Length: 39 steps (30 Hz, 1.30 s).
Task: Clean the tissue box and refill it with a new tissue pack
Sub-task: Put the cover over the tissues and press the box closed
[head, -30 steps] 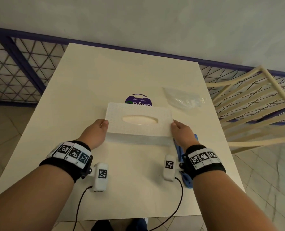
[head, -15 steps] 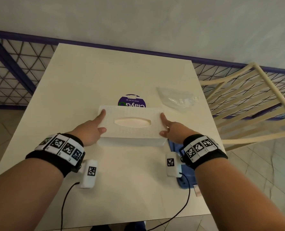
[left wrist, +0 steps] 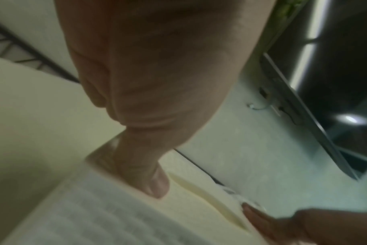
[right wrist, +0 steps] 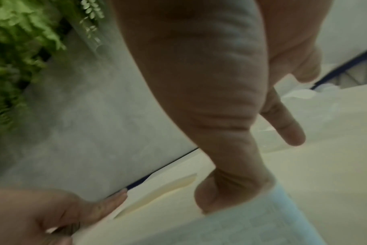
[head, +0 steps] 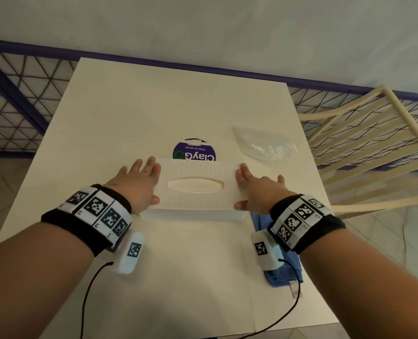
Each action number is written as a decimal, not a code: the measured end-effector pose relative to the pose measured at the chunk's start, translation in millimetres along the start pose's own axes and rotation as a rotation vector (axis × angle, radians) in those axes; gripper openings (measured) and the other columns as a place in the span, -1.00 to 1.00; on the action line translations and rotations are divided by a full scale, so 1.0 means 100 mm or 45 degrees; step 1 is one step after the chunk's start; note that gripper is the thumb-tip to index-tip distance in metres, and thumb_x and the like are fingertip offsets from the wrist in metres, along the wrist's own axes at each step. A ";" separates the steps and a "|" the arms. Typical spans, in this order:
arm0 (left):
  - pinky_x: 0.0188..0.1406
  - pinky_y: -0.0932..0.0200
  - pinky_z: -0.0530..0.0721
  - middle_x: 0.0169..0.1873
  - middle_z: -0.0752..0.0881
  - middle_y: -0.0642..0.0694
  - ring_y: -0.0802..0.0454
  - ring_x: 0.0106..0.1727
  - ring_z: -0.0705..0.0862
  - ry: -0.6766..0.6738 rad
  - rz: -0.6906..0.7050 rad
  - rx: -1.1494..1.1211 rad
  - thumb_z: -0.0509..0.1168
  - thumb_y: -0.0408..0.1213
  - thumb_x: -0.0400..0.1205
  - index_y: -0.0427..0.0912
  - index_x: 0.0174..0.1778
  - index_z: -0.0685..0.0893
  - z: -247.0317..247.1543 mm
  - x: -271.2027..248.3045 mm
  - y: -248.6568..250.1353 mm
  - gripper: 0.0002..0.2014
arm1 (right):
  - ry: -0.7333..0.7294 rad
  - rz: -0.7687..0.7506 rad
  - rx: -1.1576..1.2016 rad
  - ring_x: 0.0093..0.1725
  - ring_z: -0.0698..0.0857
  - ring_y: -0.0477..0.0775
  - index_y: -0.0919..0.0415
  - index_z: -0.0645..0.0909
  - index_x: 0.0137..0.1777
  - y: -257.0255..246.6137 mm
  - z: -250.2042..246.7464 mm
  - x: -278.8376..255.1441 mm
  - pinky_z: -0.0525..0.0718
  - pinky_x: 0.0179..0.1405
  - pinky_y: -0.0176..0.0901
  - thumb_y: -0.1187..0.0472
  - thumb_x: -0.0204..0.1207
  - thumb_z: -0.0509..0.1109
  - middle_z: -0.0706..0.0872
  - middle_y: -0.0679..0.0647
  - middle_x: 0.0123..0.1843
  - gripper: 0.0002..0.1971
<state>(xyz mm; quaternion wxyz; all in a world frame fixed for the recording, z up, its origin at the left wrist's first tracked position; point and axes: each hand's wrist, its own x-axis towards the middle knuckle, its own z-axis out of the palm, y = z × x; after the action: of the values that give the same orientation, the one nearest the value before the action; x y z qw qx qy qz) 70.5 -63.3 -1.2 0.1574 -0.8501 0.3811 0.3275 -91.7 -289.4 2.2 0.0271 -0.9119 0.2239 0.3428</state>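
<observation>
Tissue box (head: 195, 189): white, oval slot | left hand (head: 136, 185), right hand (head: 254, 190): flat-fingered against ends

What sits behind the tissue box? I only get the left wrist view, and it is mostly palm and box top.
Observer: A round purple disc printed ClayGo, partly hidden by the far edge of the tissue box.
Operator: Anything off to the right?
Observer: A crumpled clear plastic wrapper lies on the table, beyond the box's far right corner and apart from it.
Operator: Is there a cloth?
Observer: Yes, a blue cloth lies by the box's near right corner, partly under the forearm.
</observation>
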 end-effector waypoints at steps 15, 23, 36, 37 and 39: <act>0.65 -0.01 -0.10 0.69 -0.15 -0.07 -0.05 0.69 -0.17 0.414 0.136 -0.334 -0.01 -0.56 0.61 -0.12 0.67 -0.10 0.35 -0.23 0.23 -0.28 | 0.321 0.114 0.349 0.48 0.38 0.29 0.06 0.56 0.34 -0.42 -0.24 -0.10 0.18 0.49 0.45 -0.14 0.54 0.27 0.43 0.04 0.48 -0.55; 0.67 0.03 -0.06 0.68 -0.12 -0.01 0.03 0.68 -0.19 0.425 0.210 -0.608 -0.10 -0.48 0.72 -0.11 0.67 0.00 0.40 -0.19 0.18 -0.43 | 0.321 0.074 0.365 0.65 -0.36 0.29 -0.25 0.36 0.50 -0.88 0.10 0.15 -0.32 0.50 0.56 -0.06 0.61 -0.07 -0.38 0.05 0.70 -0.53; 0.64 0.04 -0.08 0.69 -0.09 -0.01 0.04 0.68 -0.21 0.440 0.221 -0.682 -0.09 -0.46 0.73 -0.10 0.66 0.05 0.41 -0.15 0.18 -0.46 | 0.277 0.209 0.461 0.62 -0.45 0.31 0.08 0.62 0.26 -1.13 0.01 0.27 -0.43 0.48 0.50 -0.03 0.48 0.08 -0.36 0.07 0.70 -0.54; 0.64 0.04 -0.09 0.69 -0.09 -0.01 0.04 0.68 -0.21 0.441 0.222 -0.687 -0.10 -0.46 0.73 -0.10 0.66 0.05 0.42 -0.16 0.18 -0.46 | 0.284 0.207 0.469 0.63 -0.44 0.31 0.09 0.64 0.22 -1.13 0.01 0.27 -0.42 0.48 0.50 -0.03 0.48 0.09 -0.33 0.07 0.71 -0.56; 0.65 0.05 -0.09 0.69 -0.09 0.00 0.04 0.68 -0.21 0.445 0.221 -0.693 -0.10 -0.46 0.73 -0.10 0.66 0.05 0.43 -0.15 0.18 -0.46 | 0.287 0.202 0.481 0.63 -0.44 0.30 0.06 0.63 0.25 -1.13 0.02 0.27 -0.41 0.50 0.50 -0.02 0.48 0.09 -0.35 0.07 0.71 -0.55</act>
<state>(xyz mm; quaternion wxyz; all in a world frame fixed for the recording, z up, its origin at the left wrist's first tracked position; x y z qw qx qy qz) 31.1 -45.1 -23.1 -0.1715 -0.8686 0.3721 0.2788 -26.6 -198.4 -28.1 0.1453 -0.9027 0.3568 0.1919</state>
